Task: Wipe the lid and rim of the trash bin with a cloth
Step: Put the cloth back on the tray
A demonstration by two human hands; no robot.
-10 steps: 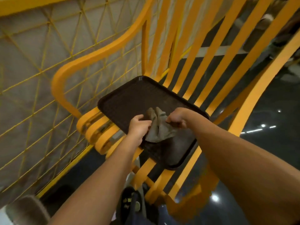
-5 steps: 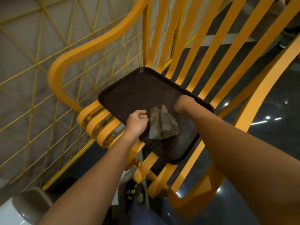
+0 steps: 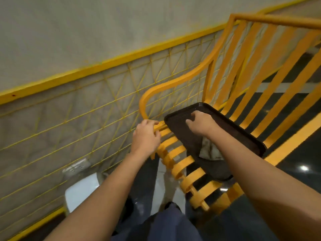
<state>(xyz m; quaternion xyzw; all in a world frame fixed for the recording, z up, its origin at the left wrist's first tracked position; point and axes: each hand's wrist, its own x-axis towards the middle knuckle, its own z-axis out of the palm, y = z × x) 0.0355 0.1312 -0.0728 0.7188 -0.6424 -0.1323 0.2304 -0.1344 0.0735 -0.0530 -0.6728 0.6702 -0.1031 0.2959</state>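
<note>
From the head camera I look down on a yellow slatted chair (image 3: 184,162) set against a grey wall (image 3: 86,40) that is faced with a yellow mesh (image 3: 78,122). A dark tray (image 3: 243,134) lies flat on the chair's slats, its near corner reaching out past the front edge. My right hand (image 3: 199,123) rests on the far end of the tray, palm down, fingers (image 3: 193,114) spread and fairly straight, holding nothing. The cloth (image 3: 211,150), grey and crumpled, lies on the tray near its middle, half hidden under my right forearm, and neither hand holds it. My left hand (image 3: 146,134) is at the chair's left front corner, just below the foot of the curved armrest (image 3: 173,84). Its thumb lies on top of the end slat and its fingers (image 3: 156,136) curl around that slat, so it seems to grip the chair, and it stays just clear of the tray's edge. Low on the left, beside the wall and well apart from the cloth, stands a white rounded object (image 3: 81,190); I cannot tell whether it is the bin. A wall socket (image 3: 76,166) sits just above it behind the mesh. The floor (image 3: 295,162) is dark and glossy with small light reflections, and dark blue trousers (image 3: 166,225) show at the bottom edge between my arms.
</note>
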